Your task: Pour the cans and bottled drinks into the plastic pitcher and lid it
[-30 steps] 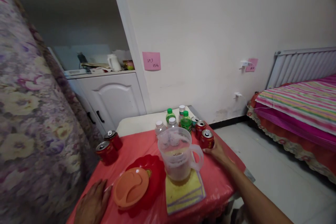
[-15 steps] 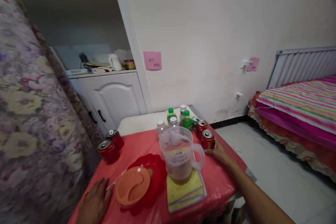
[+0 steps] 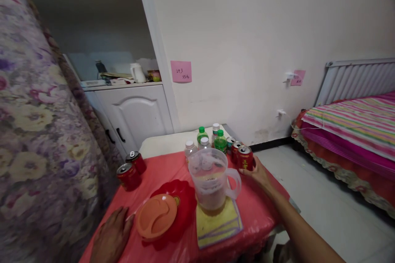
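Observation:
A red drink can (image 3: 245, 158) with yellow characters is gripped low down by my right hand (image 3: 256, 172), upright at the table's right side. Just behind it stands another red can (image 3: 235, 151). My left hand (image 3: 112, 234) lies flat on the red table cover, holding nothing, its thumb close to an orange divided dish (image 3: 156, 217). That dish rests tilted on a red scalloped plate (image 3: 182, 224). Between my hands a clear plastic jug (image 3: 211, 187) holding some liquid sits on a folded yellow cloth (image 3: 219, 226).
Several bottles stand behind the jug, among them a green-capped bottle (image 3: 220, 143) and a white-capped bottle (image 3: 190, 148). Two red cans (image 3: 129, 177) are at the left edge by a floral curtain (image 3: 27, 123). Beyond the table are a white cabinet (image 3: 135, 115) and a bed (image 3: 354, 127).
The can in my right hand has risen slightly, and its yellow characters show more fully. My left hand stays on the table. The camera view has shifted a little.

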Demonstrator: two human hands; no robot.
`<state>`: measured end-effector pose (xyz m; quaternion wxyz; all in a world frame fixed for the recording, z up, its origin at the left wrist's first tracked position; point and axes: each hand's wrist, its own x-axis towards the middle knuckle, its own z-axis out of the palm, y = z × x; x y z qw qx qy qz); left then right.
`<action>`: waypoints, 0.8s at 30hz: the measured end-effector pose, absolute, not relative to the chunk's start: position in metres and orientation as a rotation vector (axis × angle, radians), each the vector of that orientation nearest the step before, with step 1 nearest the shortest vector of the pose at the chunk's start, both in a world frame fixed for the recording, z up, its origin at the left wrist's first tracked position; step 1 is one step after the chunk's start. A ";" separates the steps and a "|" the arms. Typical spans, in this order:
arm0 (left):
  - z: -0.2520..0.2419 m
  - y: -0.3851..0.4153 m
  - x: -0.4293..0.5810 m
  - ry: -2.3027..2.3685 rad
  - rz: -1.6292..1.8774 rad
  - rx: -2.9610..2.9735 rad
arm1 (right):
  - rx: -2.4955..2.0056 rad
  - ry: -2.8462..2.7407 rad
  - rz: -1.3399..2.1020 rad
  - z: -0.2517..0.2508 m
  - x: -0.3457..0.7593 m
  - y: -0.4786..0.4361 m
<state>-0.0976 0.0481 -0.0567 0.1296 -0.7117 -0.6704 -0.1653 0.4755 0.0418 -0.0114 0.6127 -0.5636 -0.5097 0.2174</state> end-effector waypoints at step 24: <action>-0.063 0.046 -0.099 -2.027 -0.370 -2.009 | -1.245 -1.384 0.085 0.209 0.426 -0.036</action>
